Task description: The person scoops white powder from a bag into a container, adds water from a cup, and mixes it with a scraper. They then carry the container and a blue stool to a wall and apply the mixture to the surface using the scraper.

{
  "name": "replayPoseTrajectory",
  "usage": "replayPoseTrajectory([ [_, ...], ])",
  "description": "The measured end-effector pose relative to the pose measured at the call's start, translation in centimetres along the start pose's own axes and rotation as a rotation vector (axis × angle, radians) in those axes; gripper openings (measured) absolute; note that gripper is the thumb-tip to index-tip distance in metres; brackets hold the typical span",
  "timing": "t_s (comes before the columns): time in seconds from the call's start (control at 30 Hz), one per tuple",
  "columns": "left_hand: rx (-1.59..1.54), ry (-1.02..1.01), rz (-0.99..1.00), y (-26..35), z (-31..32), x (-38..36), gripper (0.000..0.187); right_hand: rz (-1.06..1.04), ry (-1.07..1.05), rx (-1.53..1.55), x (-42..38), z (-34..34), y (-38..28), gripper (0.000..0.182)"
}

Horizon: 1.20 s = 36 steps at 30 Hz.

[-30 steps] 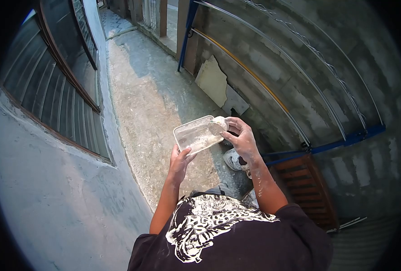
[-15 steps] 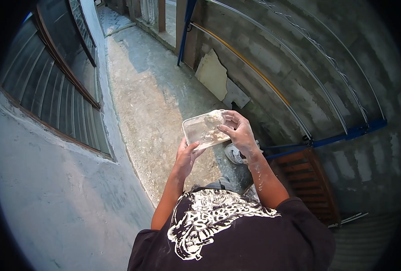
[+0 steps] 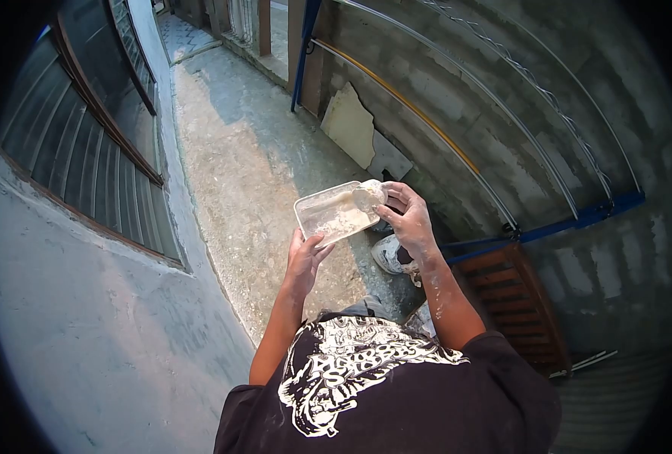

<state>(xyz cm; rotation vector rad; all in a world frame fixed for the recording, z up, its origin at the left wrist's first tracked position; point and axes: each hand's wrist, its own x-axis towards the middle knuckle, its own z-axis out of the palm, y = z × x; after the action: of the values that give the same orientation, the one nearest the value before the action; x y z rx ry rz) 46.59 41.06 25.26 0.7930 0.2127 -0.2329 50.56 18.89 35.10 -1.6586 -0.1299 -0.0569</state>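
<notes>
My left hand (image 3: 303, 259) grips the near side of a clear rectangular plastic container (image 3: 309, 212), thumb over the rim and fingers underneath. Whitish paste or powder (image 3: 339, 221) is smeared over the container's inside. In my right hand (image 3: 411, 221), pinched between thumb and fingers, is a small round translucent piece (image 3: 367, 197) coated with the same white stuff. It overlaps the container's right end in this view. White residue covers my right hand and speckles the forearm.
A grey plastered wall (image 3: 116, 303) with a louvred window (image 3: 86, 144) rises on the left. To the right are a block wall, a blue metal frame (image 3: 548, 233) with rods, and a brown slatted wooden piece (image 3: 514, 303). A broken board (image 3: 349, 125) leans ahead; a white-splattered object (image 3: 387, 255) stands below my right hand.
Both hands and the container have shifted slightly left. The round piece has tilted and moved toward the container's right edge, showing more of the paste inside.
</notes>
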Motion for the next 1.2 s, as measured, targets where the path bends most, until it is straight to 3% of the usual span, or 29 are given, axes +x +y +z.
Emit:
replayPoseTrajectory([
  [0.33,-0.01,-0.038,0.004,-0.9,0.9,-0.1,0.06,0.009,-0.068,-0.068,-0.5,-1.3,-0.1,0.045],
  [0.47,0.025,-0.092,-0.056,-1.6,2.2,-0.8,0.059,-0.011,0.073,-0.038,-0.7,-0.9,-0.2,0.047],
  [0.53,0.005,-0.08,-0.059,-1.7,2.3,-0.6,0.059,-0.023,-0.072,-0.156,-0.9,-0.8,-0.1,0.046],
  [0.67,0.01,-0.07,-0.052,-1.6,1.8,-0.4,0.06,0.02,0.045,-0.007,-1.0,-0.9,-0.2,0.043],
  [0.8,0.006,-0.056,-0.024,-1.0,1.4,-0.8,0.062,0.024,-0.062,-0.018,-0.9,-3.3,0.5,0.045],
  [0.87,0.013,-0.051,-0.015,-1.0,1.3,-0.8,0.062,0.006,-0.009,-0.022,-0.8,-3.6,0.7,0.045],
  [0.93,0.019,-0.05,-0.007,-1.1,1.4,-0.9,0.062,-0.015,-0.103,-0.144,-1.1,-3.6,0.1,0.044],
  [1.07,0.028,-0.052,-0.021,-1.7,1.4,-0.8,0.062,-0.012,0.042,-0.056,-0.5,-1.9,0.4,0.047],
  [1.13,0.025,-0.051,-0.037,-1.9,1.6,-0.7,0.06,-0.096,-0.083,-0.145,0.0,-1.9,2.3,0.046],
  [1.2,0.026,-0.055,-0.03,-1.7,2.0,-0.8,0.059,-0.055,-0.038,-0.102,-0.1,-0.7,1.0,0.046],
])
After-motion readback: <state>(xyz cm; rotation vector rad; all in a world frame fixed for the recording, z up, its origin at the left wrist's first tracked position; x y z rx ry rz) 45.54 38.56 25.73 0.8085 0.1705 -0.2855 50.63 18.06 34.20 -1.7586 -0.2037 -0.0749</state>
